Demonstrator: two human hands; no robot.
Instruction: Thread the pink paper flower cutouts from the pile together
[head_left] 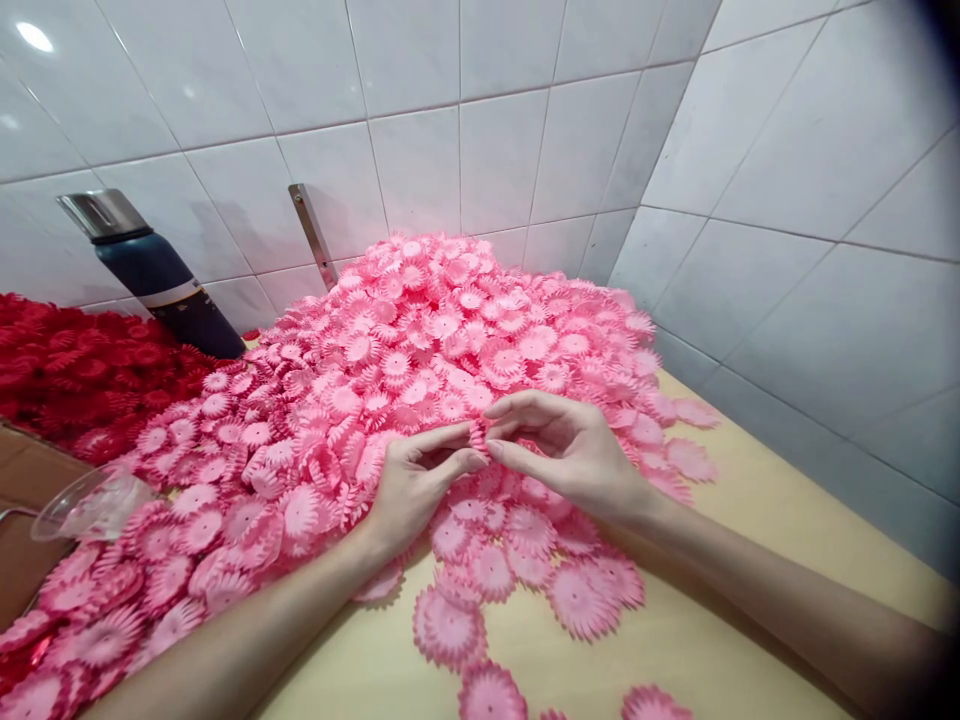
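Between my two hands is a small pink scalloped petal disc [478, 436], folded or seen edge-on. My left hand [420, 480] pinches it between thumb and forefinger. From the other side, the fingertips of my right hand [574, 450] close on its edge, with the thumb below and the fingers curved above. Part of the disc is hidden by the fingers. Right behind and under both hands spreads a large heap of similar pink petal discs [442, 325], each with a toothed rim and many with a small centre hole.
A dark blue bottle [169, 285] with a steel cap leans beside a red petal heap [82, 375] at left. Near it are a clear plastic cup [97, 505] and a cardboard box [30, 480]. A metal strip [311, 235] stands against the tiled wall [420, 160]. Loose discs [450, 625] dot the yellow tabletop [735, 510].
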